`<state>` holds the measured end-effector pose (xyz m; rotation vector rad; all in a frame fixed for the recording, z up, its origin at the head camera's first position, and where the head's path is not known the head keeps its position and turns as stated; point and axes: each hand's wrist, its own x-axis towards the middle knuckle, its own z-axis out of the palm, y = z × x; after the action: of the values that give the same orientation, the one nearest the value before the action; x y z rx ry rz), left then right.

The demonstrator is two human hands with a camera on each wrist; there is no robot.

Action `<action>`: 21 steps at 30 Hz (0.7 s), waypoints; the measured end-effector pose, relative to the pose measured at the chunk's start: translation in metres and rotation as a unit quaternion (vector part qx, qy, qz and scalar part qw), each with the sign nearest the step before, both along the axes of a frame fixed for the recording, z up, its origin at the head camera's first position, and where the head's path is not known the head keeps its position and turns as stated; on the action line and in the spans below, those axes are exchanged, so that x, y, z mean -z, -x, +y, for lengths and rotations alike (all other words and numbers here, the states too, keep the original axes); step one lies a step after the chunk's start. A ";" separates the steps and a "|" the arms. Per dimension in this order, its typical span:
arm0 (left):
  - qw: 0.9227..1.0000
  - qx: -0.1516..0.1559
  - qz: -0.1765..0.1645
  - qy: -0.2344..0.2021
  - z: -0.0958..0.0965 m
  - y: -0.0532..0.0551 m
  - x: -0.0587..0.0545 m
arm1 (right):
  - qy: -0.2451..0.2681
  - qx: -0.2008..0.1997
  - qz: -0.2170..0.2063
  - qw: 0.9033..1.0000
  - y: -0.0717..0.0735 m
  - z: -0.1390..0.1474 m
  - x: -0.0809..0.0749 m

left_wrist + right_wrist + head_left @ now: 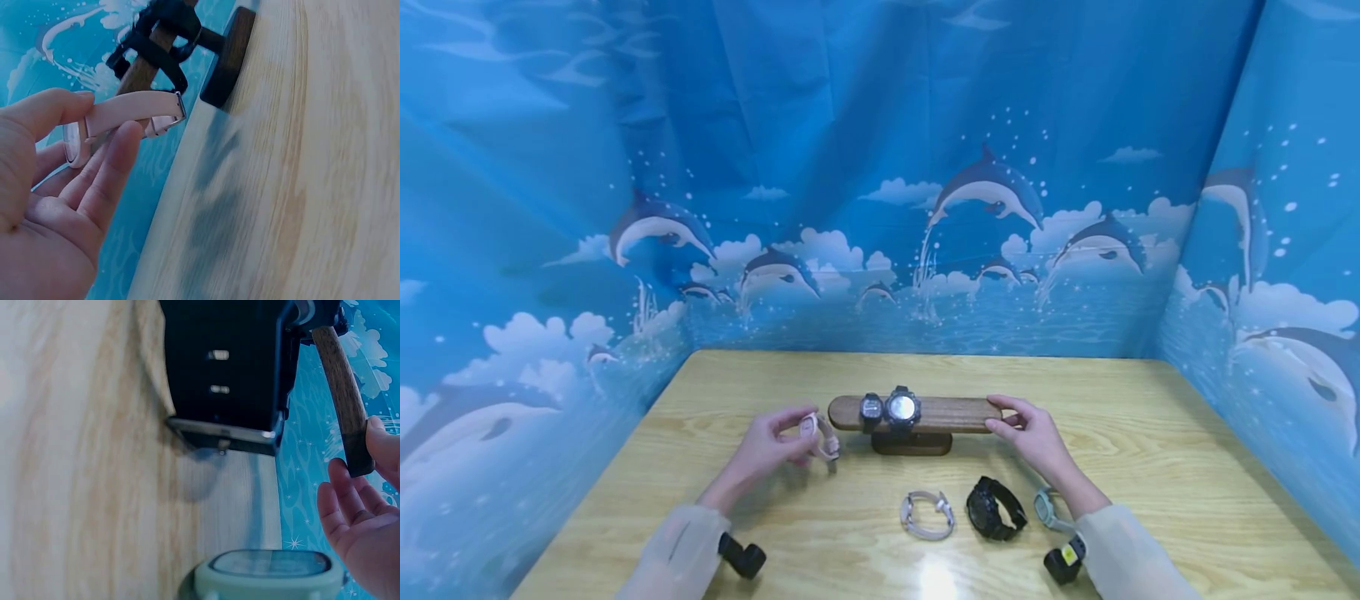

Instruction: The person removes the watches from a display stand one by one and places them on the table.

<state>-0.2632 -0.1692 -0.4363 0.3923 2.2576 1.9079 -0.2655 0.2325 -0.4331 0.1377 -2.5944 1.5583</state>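
Observation:
Between thumb and fingers, my left hand [772, 439] pinches a pale pink watch [134, 107], its strap buckled into a loop, just off the left end of a wooden watch stand [958, 410]. My right hand [1028, 429] grips the stand's right end, thumb on one face and fingers behind, as the right wrist view shows too. Two dark watches sit on the stand's bar: a small digital watch [871, 408] to the left and a larger round-faced watch [902, 407] beside it, its face bright with glare.
On the light wooden table [737, 383], nearer me, lie a pale watch [927, 515], a bulky black watch [995, 510] and a light green watch [269, 575] close to my right wrist. Blue dolphin-print curtains [865, 167] hang behind and at both sides.

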 end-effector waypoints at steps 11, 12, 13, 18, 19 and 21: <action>0.999 0.038 0.024 -0.017 0.010 -0.016 -0.010 | -0.005 -0.003 0.002 1.000 -0.001 0.000 -0.002; 0.999 0.041 0.023 -0.017 0.012 -0.017 -0.011 | -0.005 -0.004 0.002 1.000 -0.001 0.000 -0.002; 0.999 0.045 0.022 -0.018 0.013 -0.018 -0.012 | -0.005 -0.005 0.003 1.000 -0.001 0.000 -0.001; 0.998 0.056 0.015 -0.013 0.018 -0.025 -0.018 | -0.005 -0.006 0.006 1.000 -0.001 0.000 0.000; 0.998 0.054 0.014 -0.009 0.019 -0.026 -0.019 | -0.005 -0.006 0.007 1.000 -0.001 0.000 0.000; 0.999 0.049 0.012 -0.004 0.020 -0.029 -0.021 | -0.006 -0.006 0.008 1.000 -0.001 0.000 0.001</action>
<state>-0.2338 -0.1487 -0.4150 0.5195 2.2036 1.8738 -0.2647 0.2321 -0.4337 0.1665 -2.5946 1.5394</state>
